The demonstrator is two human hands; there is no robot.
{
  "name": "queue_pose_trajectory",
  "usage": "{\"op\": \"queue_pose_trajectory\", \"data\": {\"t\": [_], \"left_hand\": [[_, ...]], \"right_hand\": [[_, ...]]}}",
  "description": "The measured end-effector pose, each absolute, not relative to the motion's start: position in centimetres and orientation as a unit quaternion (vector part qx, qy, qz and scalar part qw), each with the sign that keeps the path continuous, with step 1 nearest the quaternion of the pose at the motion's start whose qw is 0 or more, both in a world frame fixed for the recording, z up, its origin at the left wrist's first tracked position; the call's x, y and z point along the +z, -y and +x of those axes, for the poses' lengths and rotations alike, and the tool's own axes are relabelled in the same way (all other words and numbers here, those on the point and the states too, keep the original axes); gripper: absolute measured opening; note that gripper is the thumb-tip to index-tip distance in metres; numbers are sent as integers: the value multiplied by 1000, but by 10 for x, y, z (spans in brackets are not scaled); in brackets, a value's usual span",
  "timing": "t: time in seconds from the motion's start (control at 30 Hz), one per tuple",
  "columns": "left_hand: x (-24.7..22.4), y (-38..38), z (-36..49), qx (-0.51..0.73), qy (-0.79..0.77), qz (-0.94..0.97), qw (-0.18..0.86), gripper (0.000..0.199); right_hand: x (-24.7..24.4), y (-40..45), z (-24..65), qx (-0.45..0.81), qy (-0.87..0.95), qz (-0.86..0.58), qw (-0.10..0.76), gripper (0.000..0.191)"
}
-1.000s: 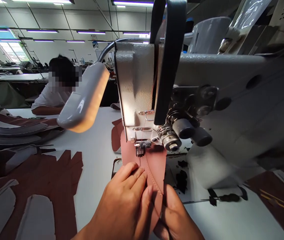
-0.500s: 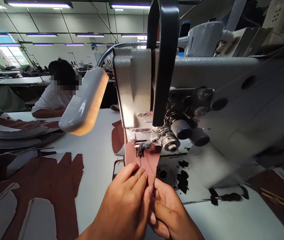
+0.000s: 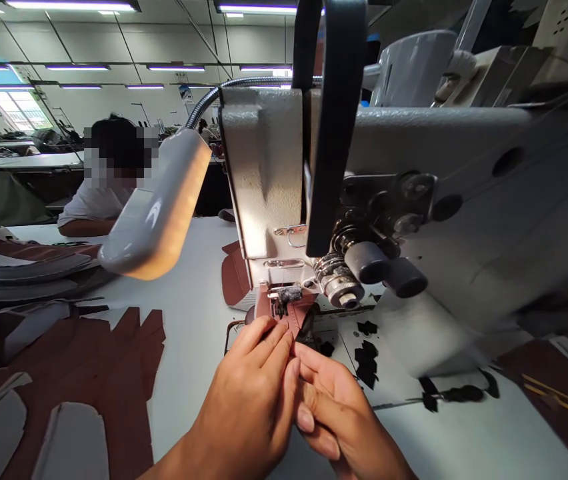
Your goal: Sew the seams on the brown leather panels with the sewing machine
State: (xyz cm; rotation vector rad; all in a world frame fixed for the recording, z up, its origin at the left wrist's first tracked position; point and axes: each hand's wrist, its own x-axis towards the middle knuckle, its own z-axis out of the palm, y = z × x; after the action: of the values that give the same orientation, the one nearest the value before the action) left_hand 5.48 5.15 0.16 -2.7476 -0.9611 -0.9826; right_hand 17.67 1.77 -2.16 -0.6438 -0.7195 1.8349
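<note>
A reddish-brown leather-like piece (image 3: 295, 320) with a stitched seam lies under the presser foot (image 3: 280, 307) of a sewing machine (image 3: 269, 180). My left hand (image 3: 251, 387) presses its closed fingers on the near part of this piece, close in front of the foot, with the thumb against my right hand. My right hand (image 3: 334, 407) pinches the near right edge, its fingers curled; the edge between the fingertips is mostly hidden.
A lit lamp (image 3: 159, 207) hangs left of the machine head. Reddish-brown cut pieces (image 3: 114, 373) and stacked curved panels (image 3: 29, 260) cover the left table. Black scraps (image 3: 367, 363) and yellow-handled tweezers or snips (image 3: 561, 399) lie right. A person (image 3: 97, 207) sits opposite.
The leather-like piece has shifted away under the presser foot, leaving less of it on my side. Both hands have moved slightly forward with it, and the view has shifted a little.
</note>
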Motion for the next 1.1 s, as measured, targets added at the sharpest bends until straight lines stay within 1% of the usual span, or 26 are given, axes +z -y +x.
{"op": "queue_pose_trajectory", "data": {"t": [0.1,0.13,0.17,0.2,0.27,0.3,0.33,0.37,0.43,0.6,0.73,0.83,0.93,0.97,1.0,1.1], "left_hand": [[-3,-54,54,-315,303,-898,53,29],[-4,-55,52,-315,297,-900,60,29],[-5,-57,49,-316,291,-900,67,30],[-5,-59,46,-319,288,-900,74,30],[-6,-64,37,-327,275,-901,78,27],[-6,-67,32,-330,268,-903,70,25],[-6,-70,27,-332,259,-905,56,25],[-6,-72,23,-337,246,-908,40,25],[-5,-75,17,-349,218,-911,12,27],[-3,-75,20,-381,199,-903,1,27],[-4,-78,19,-366,187,-912,-4,25],[-7,-86,16,-351,174,-920,3,25],[-10,-94,15,-351,174,-920,3,23],[-10,-97,15,-355,175,-918,4,22],[-11,-99,15,-358,177,-917,7,21],[-12,-105,16,-361,181,-914,22,21]], "right_hand": [[-34,-25,180,731,358,-307,492,25],[-39,-28,183,691,405,-347,489,24],[-45,-31,186,616,465,-399,495,22],[-50,-34,189,506,528,-453,509,18],[-59,-40,195,230,624,-514,541,16],[-61,-42,197,109,650,-511,552,20],[-62,-45,199,25,672,-493,553,26],[-61,-47,199,-20,691,-469,549,29],[-58,-52,199,-53,718,-427,546,30],[-52,-59,194,-48,731,-397,553,26],[-51,-63,194,-56,720,-416,552,21],[-51,-64,194,-63,715,-447,535,18],[-56,-66,195,-69,708,-477,517,10],[-58,-67,195,-69,702,-491,510,11],[-61,-68,196,-68,697,-506,503,15],[-67,-70,198,-50,675,-555,482,36]]}}
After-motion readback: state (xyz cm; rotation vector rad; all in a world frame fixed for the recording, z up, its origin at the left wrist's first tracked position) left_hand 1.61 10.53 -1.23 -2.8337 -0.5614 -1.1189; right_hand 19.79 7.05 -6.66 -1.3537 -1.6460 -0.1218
